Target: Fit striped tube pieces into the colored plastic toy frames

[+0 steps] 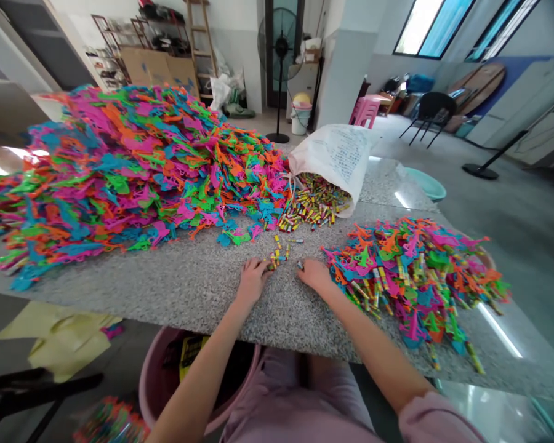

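Observation:
My left hand (253,280) rests on the stone tabletop, its fingers curled against a small printed tube beside a few loose tubes (277,253), yellow and red. My right hand (316,275) is closed, with the pale end of another small tube (300,265) showing at its fingertips. Beyond the hands, a white sack (339,157) lies on its side, and many such tubes (311,203) spill from its mouth. Right of my right hand is a heap of bright plastic pieces with tubes attached (406,264). A far larger heap of bright plastic pieces (148,166) covers the left side.
Below the table's front edge stands a pink tub (150,375) with dark contents and something yellow. Yellowish sheets (64,338) lie lower left. A green basin (425,183) is past the table's far right. Farther back are a standing fan (281,74), pink stools (366,111) and a black chair (431,111).

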A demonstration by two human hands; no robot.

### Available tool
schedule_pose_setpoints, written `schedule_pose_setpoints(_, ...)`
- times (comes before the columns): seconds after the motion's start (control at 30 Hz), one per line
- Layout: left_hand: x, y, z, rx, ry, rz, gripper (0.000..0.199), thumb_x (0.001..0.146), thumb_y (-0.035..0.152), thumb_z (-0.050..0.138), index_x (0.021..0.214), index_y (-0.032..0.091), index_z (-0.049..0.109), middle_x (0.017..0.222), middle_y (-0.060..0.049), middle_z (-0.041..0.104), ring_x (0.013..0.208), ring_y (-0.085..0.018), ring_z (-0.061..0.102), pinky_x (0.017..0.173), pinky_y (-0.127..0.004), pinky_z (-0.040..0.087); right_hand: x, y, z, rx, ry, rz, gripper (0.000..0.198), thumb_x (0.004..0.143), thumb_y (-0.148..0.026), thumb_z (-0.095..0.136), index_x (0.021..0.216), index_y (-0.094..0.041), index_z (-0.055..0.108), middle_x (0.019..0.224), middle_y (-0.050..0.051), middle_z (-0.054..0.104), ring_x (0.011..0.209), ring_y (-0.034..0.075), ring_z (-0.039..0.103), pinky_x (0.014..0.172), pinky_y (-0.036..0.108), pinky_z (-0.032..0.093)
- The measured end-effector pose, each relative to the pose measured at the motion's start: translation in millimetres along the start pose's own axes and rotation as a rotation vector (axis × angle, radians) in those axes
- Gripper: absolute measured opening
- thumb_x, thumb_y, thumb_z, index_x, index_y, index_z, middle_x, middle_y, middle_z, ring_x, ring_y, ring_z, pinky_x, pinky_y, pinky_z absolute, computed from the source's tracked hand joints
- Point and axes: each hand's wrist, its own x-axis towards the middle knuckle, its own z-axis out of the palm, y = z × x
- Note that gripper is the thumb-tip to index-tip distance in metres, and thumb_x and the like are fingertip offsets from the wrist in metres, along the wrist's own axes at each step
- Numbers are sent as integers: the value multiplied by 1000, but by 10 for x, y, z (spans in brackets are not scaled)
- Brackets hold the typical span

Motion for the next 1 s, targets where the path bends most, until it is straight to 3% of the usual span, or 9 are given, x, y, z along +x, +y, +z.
schedule_pose_setpoints(0.17, 43, -14, -128, 88, -41, 64, 15, 84, 34, 61, 91, 22, 66, 99, -7, 64, 99, -23, 56, 95, -42, 38, 3, -59, 14, 51, 88, -118, 38, 84, -17, 56, 121, -10, 52, 125, 23, 56, 113, 28, 59, 89, 34, 45)
schedule_pose_setpoints(0.3, -27, 28, -43, -113, 120, -302, 20, 91, 33, 50, 94, 17, 62, 83, -5, 66, 78, -18, 62, 77, -30, 47, 71, -87, 59, 175, 89, -107, 33, 86, -19, 53, 116, -6, 51, 105, 21, 66, 99, 28, 65, 80, 32, 46)
schedule_pose_setpoints(0.37, -16, 112, 3, -164, 177, -368, 24, 91, 31, 48, 106, 15, 59, 83, -5, 66, 75, -17, 63, 74, -28, 48, 94, -73, 102, 263, 96, -84, 31, 89, -22, 49, 116, -6, 51, 96, 17, 69, 93, 25, 67, 75, 29, 46)
schedule_pose_setpoints(0.47, 133, 309, 12, -55, 34, -120, 28, 90, 25, 50, 117, 17, 55, 98, -8, 64, 89, -18, 62, 81, -30, 47, 86, -31, 194, 392, 139, -41, 29, 92, -25, 43, 113, -9, 53, 97, 14, 69, 94, 23, 66, 73, 26, 44)
schedule_pose_setpoints(0.57, 384, 494, -28, 105, -219, 155, 19, 87, 14, 50, 102, 16, 61, 108, -11, 61, 107, -22, 56, 92, -34, 43, 35, 26, 288, 505, 203, -18, 28, 91, -30, 45, 108, -11, 56, 99, 16, 68, 96, 23, 64, 74, 26, 43)
schedule_pose_setpoints(0.7, 624, 611, -57, 120, -291, 179, 17, 83, 5, 48, 87, 14, 63, 106, -13, 61, 108, -23, 55, 95, -35, 40, -9, 78, 360, 679, 272, -34, 19, 87, -27, 49, 97, -14, 58, 87, 11, 68, 84, 22, 64, 71, 27, 42)
schedule_pose_setpoints(0.8, 616, 670, -10, -96, -198, -25, 13, 86, 18, 51, 81, 14, 63, 96, -11, 63, 96, -22, 58, 87, -33, 44, 7, 43, 372, 851, 295, -82, 21, 88, -33, 46, 94, -17, 58, 75, 5, 65, 73, 19, 62, 64, 26, 43)
schedule_pose_setpoints(0.9, 469, 762, 103, -418, -120, -327, 31, 91, 34, 44, 78, 15, 64, 71, -5, 63, 70, -17, 59, 70, -29, 48, 18, -38, 370, 1016, 281, -161, 34, 88, -46, 44, 97, -17, 58, 71, 2, 63, 67, 16, 59, 60, 25, 44)
schedule_pose_setpoints(1.0, 289, 822, 189, -543, -147, -423, 45, 95, 40, 31, 81, 15, 65, 61, -3, 61, 54, -14, 56, 57, -27, 48, -15, -59, 359, 1119, 213, -259, 40, 80, -53, 56, 95, -15, 59, 75, 1, 64, 66, 15, 58, 61, 24, 46)
